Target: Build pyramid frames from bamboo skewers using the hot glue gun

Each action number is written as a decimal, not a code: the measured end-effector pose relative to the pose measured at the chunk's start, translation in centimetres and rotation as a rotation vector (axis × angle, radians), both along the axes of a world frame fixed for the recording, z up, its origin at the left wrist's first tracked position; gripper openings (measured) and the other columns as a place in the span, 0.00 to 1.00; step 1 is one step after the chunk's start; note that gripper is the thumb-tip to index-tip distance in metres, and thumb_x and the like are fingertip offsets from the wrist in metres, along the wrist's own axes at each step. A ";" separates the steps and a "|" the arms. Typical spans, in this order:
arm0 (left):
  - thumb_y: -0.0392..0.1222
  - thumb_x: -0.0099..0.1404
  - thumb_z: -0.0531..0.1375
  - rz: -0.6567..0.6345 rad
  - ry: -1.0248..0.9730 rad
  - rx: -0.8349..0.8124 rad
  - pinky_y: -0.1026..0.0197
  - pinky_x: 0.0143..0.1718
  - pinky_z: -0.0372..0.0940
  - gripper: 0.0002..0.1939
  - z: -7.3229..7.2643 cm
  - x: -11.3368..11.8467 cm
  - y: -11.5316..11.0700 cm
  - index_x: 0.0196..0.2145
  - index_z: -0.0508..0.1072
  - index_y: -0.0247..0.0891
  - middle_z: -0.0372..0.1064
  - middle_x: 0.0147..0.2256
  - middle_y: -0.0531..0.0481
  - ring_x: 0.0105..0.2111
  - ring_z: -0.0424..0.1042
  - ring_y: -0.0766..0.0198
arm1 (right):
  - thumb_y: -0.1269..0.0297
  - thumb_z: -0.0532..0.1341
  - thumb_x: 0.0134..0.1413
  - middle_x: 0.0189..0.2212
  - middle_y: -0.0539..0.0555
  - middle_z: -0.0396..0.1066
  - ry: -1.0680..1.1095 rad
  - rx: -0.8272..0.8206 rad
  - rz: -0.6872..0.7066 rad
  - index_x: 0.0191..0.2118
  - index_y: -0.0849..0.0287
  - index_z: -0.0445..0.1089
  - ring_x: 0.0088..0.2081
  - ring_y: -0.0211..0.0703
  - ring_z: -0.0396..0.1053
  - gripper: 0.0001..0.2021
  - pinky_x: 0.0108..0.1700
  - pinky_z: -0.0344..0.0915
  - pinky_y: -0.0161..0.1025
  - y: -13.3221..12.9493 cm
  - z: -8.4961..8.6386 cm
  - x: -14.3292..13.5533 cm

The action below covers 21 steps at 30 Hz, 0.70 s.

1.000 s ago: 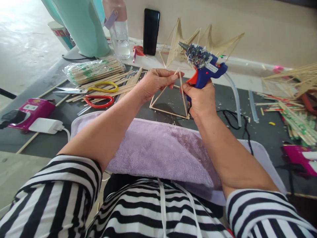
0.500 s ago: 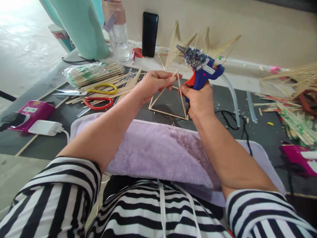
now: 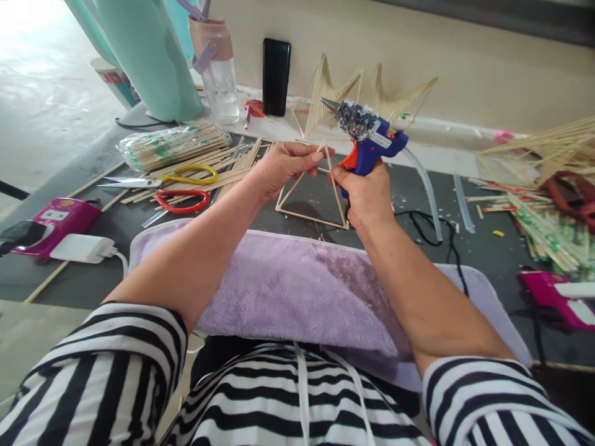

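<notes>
A small pyramid-like frame of thin wooden sticks stands on the dark table. My left hand pinches it near its top corner, fingers closed around the stick ends. In my right hand is a blue hot glue gun, its orange trigger facing left and its nozzle pointing up and left, above and apart from the frame. A clear glue stick trails from the gun's back end. The right thumb and fingertips are close to the frame's right side stick; whether they touch it I cannot tell.
Scissors, loose sticks and a bagged stick bundle lie left. A phone, bottle and finished stick structures stand behind. Pink power sockets sit at both sides. A purple cloth covers the front edge.
The view has shifted slightly, so the scene sits a little lower and further left. Both hands keep their hold on the stick frame and the glue gun.
</notes>
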<state>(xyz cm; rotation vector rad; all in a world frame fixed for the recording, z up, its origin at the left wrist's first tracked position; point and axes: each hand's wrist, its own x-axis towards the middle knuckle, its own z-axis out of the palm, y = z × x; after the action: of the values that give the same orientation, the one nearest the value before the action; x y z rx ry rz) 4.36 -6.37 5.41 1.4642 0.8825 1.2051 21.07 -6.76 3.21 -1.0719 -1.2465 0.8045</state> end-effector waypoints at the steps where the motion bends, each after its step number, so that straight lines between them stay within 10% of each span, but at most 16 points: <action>1: 0.47 0.58 0.66 0.001 0.000 -0.005 0.65 0.25 0.53 0.11 0.1 0.0 -0.1 0.34 0.80 0.36 0.67 0.21 0.53 0.25 0.66 0.70 | 0.59 0.70 0.38 0.26 0.43 0.66 0.002 -0.002 0.003 0.35 0.54 0.62 0.29 0.38 0.69 0.19 0.37 0.69 0.45 0.0 0.1 0.0; 21: 0.45 0.61 0.63 -0.022 0.035 0.065 0.67 0.23 0.52 0.10 -0.5 -0.2 0.5 0.34 0.79 0.36 0.66 0.22 0.54 0.24 0.65 0.73 | 0.56 0.71 0.39 0.26 0.43 0.67 -0.014 0.050 0.030 0.36 0.54 0.64 0.29 0.37 0.71 0.20 0.36 0.72 0.44 0.9 -0.9 0.4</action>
<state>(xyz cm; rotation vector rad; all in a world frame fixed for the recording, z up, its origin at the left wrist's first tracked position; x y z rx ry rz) 4.19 -5.83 4.88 1.5473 0.8556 1.2048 21.52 -5.89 2.33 -1.0226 -1.2909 0.7853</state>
